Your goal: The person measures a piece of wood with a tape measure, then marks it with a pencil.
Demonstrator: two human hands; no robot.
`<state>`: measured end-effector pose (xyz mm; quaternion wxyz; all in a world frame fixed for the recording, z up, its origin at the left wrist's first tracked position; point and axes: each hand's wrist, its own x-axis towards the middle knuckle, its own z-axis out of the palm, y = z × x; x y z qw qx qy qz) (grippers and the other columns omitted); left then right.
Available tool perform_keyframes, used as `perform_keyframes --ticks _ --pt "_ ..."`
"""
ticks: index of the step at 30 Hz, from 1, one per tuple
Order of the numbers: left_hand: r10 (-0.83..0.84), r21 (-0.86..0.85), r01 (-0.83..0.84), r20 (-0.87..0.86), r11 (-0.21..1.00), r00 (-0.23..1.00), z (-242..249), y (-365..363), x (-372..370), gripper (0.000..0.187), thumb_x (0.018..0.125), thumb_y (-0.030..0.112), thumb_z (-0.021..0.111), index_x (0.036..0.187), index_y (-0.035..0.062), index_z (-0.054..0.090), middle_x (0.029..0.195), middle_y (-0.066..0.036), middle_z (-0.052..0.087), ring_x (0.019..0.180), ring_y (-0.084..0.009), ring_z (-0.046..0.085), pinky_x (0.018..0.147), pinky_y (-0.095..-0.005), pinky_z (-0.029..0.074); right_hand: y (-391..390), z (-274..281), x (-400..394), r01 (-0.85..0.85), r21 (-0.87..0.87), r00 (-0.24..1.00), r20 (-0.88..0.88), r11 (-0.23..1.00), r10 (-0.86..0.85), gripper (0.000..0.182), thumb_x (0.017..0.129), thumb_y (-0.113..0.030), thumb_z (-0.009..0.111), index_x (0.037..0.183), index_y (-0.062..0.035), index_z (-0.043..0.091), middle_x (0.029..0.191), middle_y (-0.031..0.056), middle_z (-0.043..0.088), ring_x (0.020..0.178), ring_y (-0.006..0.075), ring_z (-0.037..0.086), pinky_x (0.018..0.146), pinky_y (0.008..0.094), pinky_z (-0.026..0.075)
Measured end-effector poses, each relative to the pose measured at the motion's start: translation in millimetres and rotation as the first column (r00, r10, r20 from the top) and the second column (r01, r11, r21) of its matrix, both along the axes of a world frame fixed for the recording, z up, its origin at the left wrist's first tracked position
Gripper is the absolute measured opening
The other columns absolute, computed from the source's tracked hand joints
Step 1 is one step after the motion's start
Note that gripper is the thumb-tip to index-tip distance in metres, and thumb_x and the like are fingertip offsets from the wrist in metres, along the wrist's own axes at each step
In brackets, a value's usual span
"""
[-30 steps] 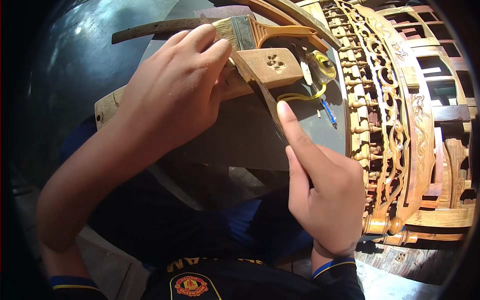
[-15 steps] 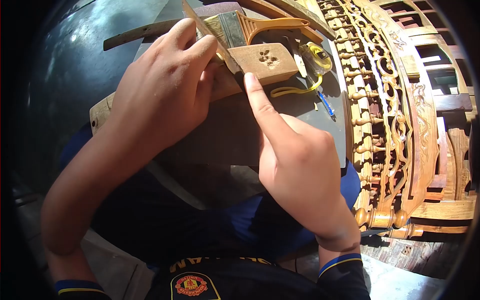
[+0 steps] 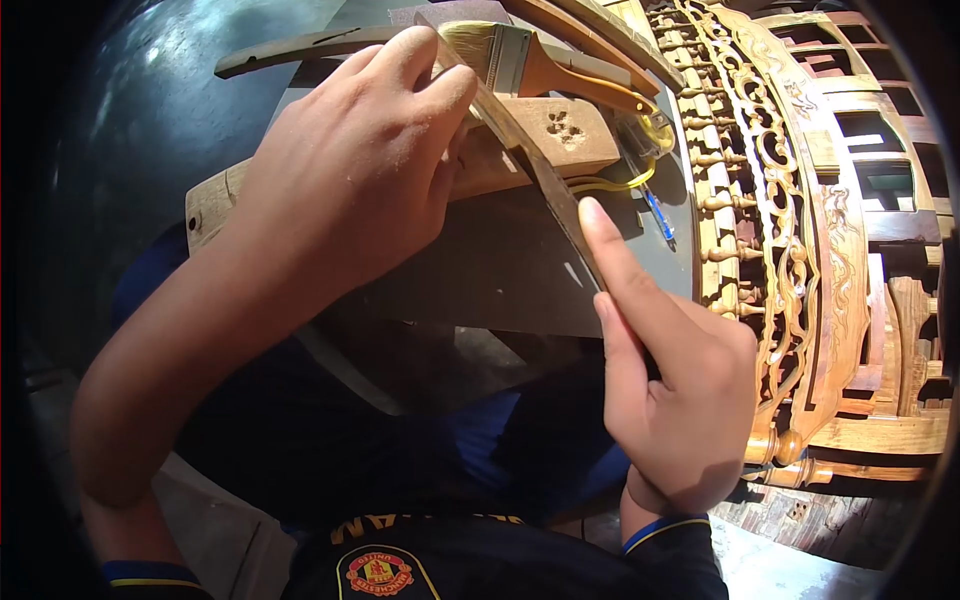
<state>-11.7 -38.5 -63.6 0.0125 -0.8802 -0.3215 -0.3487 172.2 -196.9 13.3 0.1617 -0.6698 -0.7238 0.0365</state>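
A long, thin dark strip runs diagonally from the upper middle down to the right. My left hand is closed near its upper end, with fingers bent over a wooden block; exactly what lies inside that grip is hidden. My right hand pinches the strip's lower end, index finger along its edge and thumb below. The block, with a cluster of small holes at its right end, lies under the strip. Just behind the block is a paintbrush with an orange handle.
A yellow tape measure and a blue pen lie on the grey board. A curved wooden piece is at the upper left. Carved wooden panels stand along the right.
My right hand has moved right and down, and more of the strip shows between my hands. My left hand has shifted slightly right. The brush and block appear farther right.
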Motion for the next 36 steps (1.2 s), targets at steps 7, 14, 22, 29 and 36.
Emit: perform_keyframes --ticks 7,14,22,29,36 --pt "0.027 -0.001 -0.027 -0.020 1.000 0.999 1 -1 1 0.011 0.096 0.006 0.068 0.105 0.0027 0.062 0.100 -0.015 0.055 0.093 -0.0387 0.063 0.079 -0.0486 0.052 -3 -8 5 -0.007 0.011 1.000 -0.010 1.000 0.007 0.057 0.093 0.006 0.069 0.147 -0.0113 0.070 0.064 0.0152 0.056 0.052 0.0298 0.055 0.055 0.0406 0.044" --pt "0.001 -0.039 -0.003 -0.048 0.999 0.999 8 -4 -1 0.029 0.095 0.018 0.076 0.112 0.0007 0.061 0.107 -0.015 0.056 0.099 -0.0375 0.063 0.084 -0.0488 0.053 -5 -15 9 0.012 0.017 0.995 -0.097 1.000 -0.010 0.055 0.095 0.003 0.070 0.148 -0.0106 0.068 0.068 0.0168 0.061 0.054 0.0332 0.058 0.056 0.0410 0.046" --pt "0.071 -0.104 -0.090 -0.180 0.990 0.981 -2 -12 -4 0.084 0.082 0.045 0.090 0.138 -0.0066 0.055 0.130 -0.020 0.060 0.116 -0.0390 0.065 0.098 -0.0486 0.055 -5 -18 18 -0.017 0.070 0.970 -0.240 0.997 0.033 0.054 0.096 0.002 0.067 0.148 -0.0094 0.068 0.069 0.0174 0.062 0.055 0.0322 0.059 0.057 0.0391 0.047" --pt "0.109 -0.031 -0.124 -0.300 0.992 0.948 0 -14 1 0.078 0.088 0.045 0.085 0.138 -0.0067 0.056 0.125 -0.022 0.064 0.115 -0.0370 0.065 0.098 -0.0464 0.054 -4 -12 34 -0.015 -0.130 0.842 -0.536 0.991 -0.057 0.055 0.095 0.000 0.067 0.150 -0.0044 0.064 0.071 0.0183 0.065 0.054 0.0234 0.059 0.058 0.0342 0.047" --pt "0.127 -0.052 -0.155 -0.356 0.986 0.926 3 -15 2 0.071 0.091 0.046 0.082 0.131 -0.0071 0.059 0.121 -0.020 0.065 0.113 -0.0366 0.064 0.095 -0.0455 0.054 -16 -20 9 -0.054 -0.001 0.989 -0.137 0.999 0.053 0.056 0.097 0.003 0.065 0.152 -0.0046 0.063 0.072 0.0173 0.064 0.057 0.0344 0.061 0.059 0.0412 0.049"
